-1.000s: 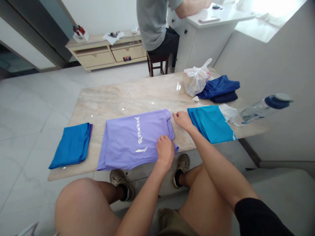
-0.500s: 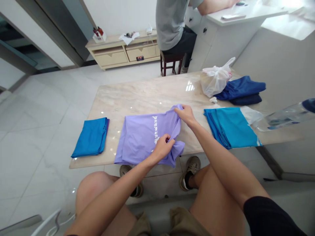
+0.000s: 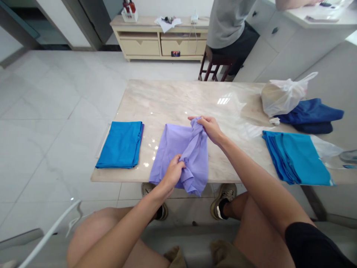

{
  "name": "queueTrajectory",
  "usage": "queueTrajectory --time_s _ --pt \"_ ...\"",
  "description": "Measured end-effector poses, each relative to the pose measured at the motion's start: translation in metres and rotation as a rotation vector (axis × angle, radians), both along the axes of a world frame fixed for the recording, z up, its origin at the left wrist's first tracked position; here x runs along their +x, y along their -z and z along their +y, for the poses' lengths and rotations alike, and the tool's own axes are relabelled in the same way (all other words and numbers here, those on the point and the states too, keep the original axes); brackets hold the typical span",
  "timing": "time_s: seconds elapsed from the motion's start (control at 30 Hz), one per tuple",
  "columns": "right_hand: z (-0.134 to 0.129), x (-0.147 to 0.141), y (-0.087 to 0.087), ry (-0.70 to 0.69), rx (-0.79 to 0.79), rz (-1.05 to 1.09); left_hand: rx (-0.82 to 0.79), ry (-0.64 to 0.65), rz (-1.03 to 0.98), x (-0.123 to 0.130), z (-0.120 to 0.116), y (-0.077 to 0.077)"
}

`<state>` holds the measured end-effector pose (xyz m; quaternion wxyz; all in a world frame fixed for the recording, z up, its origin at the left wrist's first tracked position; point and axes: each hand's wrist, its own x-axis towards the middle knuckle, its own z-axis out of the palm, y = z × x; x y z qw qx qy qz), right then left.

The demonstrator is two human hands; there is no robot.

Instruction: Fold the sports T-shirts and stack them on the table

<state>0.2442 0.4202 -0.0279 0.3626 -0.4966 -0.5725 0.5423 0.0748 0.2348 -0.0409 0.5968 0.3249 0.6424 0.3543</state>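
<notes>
A lilac T-shirt (image 3: 170, 143) lies partly folded near the front edge of the marble-topped table (image 3: 164, 96), its lower part reaching over that edge. My right hand (image 3: 209, 127) pinches the shirt's far right edge, lifted a little, with the index finger stretched out to the left. Closer to me, my left hand (image 3: 175, 170) is closed on a bunched fold of the same shirt. The cloth between both hands is gathered into a raised ridge. White lettering on the shirt is now hidden by the folded-over cloth.
To the left sits a folded blue garment pile (image 3: 120, 144); at right lie folded turquoise garments (image 3: 299, 156). Behind those are a tied plastic bag (image 3: 283, 97) and dark blue cloth (image 3: 314, 113). A person in grey (image 3: 230, 24) sits on a stool (image 3: 214, 63) beyond the table.
Both hands have drawn the shirt's right side leftward over itself, covering the lettering. My view has turned left, so the bag and turquoise garments appear farther right.
</notes>
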Motion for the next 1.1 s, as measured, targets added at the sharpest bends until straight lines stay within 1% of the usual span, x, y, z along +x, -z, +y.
queueTrajectory --time_s 0.07,0.13,0.17,0.23,0.33,0.4,0.47,0.53,0.57,0.63,0.73,0.8,0.87,0.93,1.0,1.03,1.1 --pt "0.007 -0.019 0.001 -0.013 -0.025 -0.006 0.004 0.004 0.006 -0.013 0.000 -0.002" --pt "0.016 -0.036 0.002 -0.056 -0.013 -0.044 -0.010 0.033 0.031 -0.027 0.002 -0.002" --pt "0.021 -0.042 0.003 -0.091 -0.001 -0.091 -0.022 0.056 0.072 -0.033 0.003 -0.001" --pt "0.030 -0.052 0.007 -0.148 0.019 -0.218 -0.035 0.109 0.227 -0.045 0.002 0.005" --pt "0.037 -0.056 0.017 -0.147 0.045 -0.391 -0.002 0.206 0.524 -0.060 -0.002 0.016" --pt "0.036 -0.053 0.024 -0.168 0.075 -0.497 0.042 0.284 0.662 -0.065 -0.007 0.021" --pt "0.033 -0.050 0.029 -0.237 0.116 -0.572 0.066 0.369 0.751 -0.067 -0.009 0.021" --pt "0.028 -0.049 0.032 -0.293 0.168 -0.611 0.074 0.435 0.798 -0.067 -0.010 0.016" --pt "0.026 -0.049 0.032 -0.309 0.194 -0.618 0.075 0.447 0.805 -0.066 -0.009 0.012" --pt "0.023 -0.051 0.032 -0.316 0.234 -0.611 0.079 0.426 0.777 -0.066 -0.007 0.004" --pt "0.020 -0.053 0.029 -0.261 0.225 -0.482 0.092 0.311 0.654 -0.073 -0.006 -0.005" --pt "0.020 -0.056 0.028 -0.225 0.174 -0.403 0.083 0.220 0.590 -0.083 -0.007 -0.006" --pt "0.021 -0.062 0.028 -0.228 0.145 -0.405 0.041 0.183 0.589 -0.097 -0.009 -0.005" --pt "0.022 -0.071 0.030 -0.241 0.164 -0.435 0.001 0.214 0.629 -0.110 -0.011 -0.005" --pt "0.024 -0.080 0.033 -0.240 0.201 -0.459 -0.007 0.281 0.705 -0.119 -0.014 -0.008" --pt "0.025 -0.084 0.035 -0.235 0.223 -0.484 -0.017 0.310 0.776 -0.121 -0.015 -0.012" --pt "0.025 -0.087 0.038 -0.215 0.306 -0.570 -0.056 0.340 0.984 -0.120 -0.017 -0.021"
